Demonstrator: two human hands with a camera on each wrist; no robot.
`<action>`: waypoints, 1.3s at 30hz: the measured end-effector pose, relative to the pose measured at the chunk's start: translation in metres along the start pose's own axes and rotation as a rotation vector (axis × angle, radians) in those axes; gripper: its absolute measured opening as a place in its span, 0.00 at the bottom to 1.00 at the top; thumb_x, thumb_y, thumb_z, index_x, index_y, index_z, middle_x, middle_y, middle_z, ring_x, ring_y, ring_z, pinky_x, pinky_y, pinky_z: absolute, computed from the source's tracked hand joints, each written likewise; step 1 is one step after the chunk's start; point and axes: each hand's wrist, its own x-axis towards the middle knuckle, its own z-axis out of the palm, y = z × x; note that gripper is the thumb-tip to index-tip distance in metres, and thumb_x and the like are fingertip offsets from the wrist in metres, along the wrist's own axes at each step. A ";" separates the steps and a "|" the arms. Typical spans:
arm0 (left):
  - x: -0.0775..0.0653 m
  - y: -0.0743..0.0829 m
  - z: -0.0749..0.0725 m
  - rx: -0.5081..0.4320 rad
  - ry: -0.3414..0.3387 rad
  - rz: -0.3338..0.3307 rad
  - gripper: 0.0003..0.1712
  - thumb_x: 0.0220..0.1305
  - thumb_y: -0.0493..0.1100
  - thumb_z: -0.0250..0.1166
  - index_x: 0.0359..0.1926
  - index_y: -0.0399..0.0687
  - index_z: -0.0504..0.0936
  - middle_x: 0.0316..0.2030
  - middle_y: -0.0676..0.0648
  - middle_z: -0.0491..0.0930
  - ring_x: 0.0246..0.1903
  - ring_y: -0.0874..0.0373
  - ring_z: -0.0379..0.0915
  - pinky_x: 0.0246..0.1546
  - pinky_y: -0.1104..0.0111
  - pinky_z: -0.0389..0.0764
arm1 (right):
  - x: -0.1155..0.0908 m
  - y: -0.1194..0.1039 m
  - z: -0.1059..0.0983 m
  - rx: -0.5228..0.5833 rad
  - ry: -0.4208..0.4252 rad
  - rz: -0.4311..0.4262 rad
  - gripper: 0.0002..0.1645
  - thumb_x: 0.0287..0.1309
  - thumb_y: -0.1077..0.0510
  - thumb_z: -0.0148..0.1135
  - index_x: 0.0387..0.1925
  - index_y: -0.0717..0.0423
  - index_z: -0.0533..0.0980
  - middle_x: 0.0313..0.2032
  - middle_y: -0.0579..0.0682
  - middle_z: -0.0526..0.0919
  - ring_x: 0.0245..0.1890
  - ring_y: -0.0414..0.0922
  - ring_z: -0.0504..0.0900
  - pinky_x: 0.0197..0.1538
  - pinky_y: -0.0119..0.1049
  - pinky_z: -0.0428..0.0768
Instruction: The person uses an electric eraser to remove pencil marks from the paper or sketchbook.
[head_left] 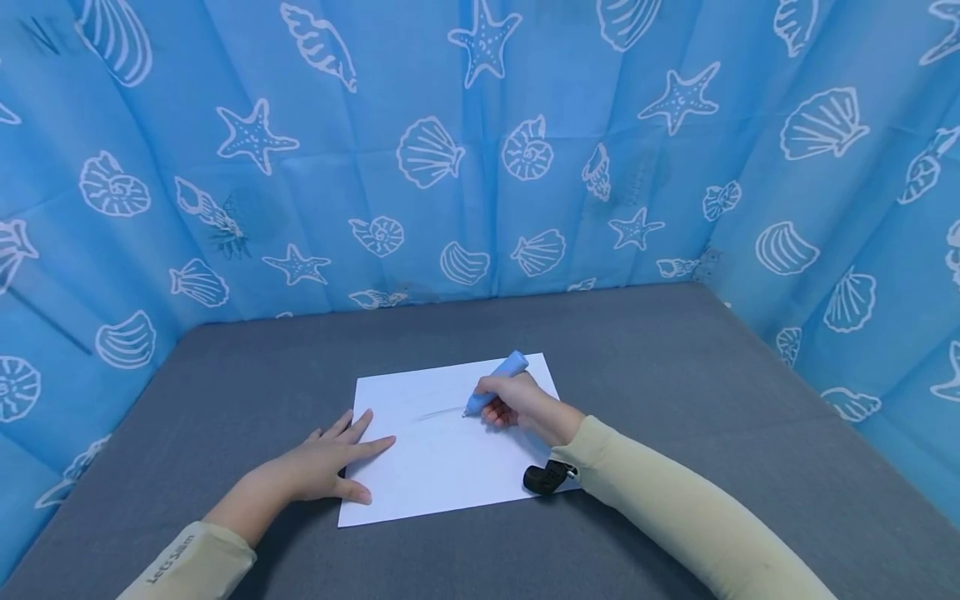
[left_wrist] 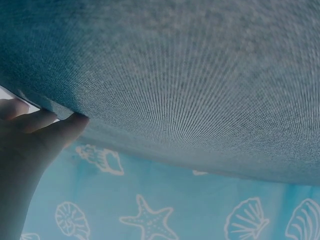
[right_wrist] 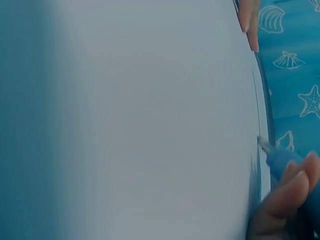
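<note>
Blue pen (head_left: 508,367): slanted above the white sheet (head_left: 435,467), tip at the faint line (head_left: 441,412).
Faint line: the one clear mark, so drawing seems barely begun; most paper is left unmarked.
Right hand (head_left: 517,402): fingers curled around the pen.
Left hand (head_left: 324,464): fingers spread wide across the sheet's left edge.
Desk (head_left: 645,358): grey, beneath the sheet.

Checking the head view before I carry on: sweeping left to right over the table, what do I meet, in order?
Left sleeve → left hand → drawn line → pen → right sleeve.
</note>
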 end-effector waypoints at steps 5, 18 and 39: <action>0.000 0.000 0.000 0.001 -0.001 -0.002 0.47 0.53 0.64 0.68 0.72 0.58 0.64 0.75 0.36 0.43 0.72 0.33 0.31 0.62 0.32 0.42 | 0.000 -0.001 0.000 0.016 0.002 -0.010 0.09 0.59 0.60 0.59 0.28 0.64 0.76 0.16 0.50 0.73 0.15 0.39 0.69 0.22 0.29 0.71; -0.001 0.000 -0.001 -0.007 -0.015 0.010 0.47 0.54 0.63 0.68 0.72 0.57 0.63 0.75 0.35 0.42 0.72 0.31 0.31 0.61 0.31 0.42 | -0.002 0.000 0.000 -0.006 -0.029 -0.006 0.10 0.60 0.59 0.60 0.33 0.66 0.76 0.17 0.50 0.74 0.15 0.39 0.70 0.22 0.29 0.73; -0.001 -0.001 0.000 0.001 -0.010 0.019 0.47 0.54 0.63 0.68 0.72 0.56 0.63 0.75 0.35 0.43 0.72 0.31 0.32 0.61 0.31 0.41 | 0.000 0.001 0.003 0.040 0.014 -0.035 0.08 0.56 0.61 0.59 0.26 0.63 0.75 0.16 0.49 0.73 0.14 0.39 0.69 0.21 0.28 0.71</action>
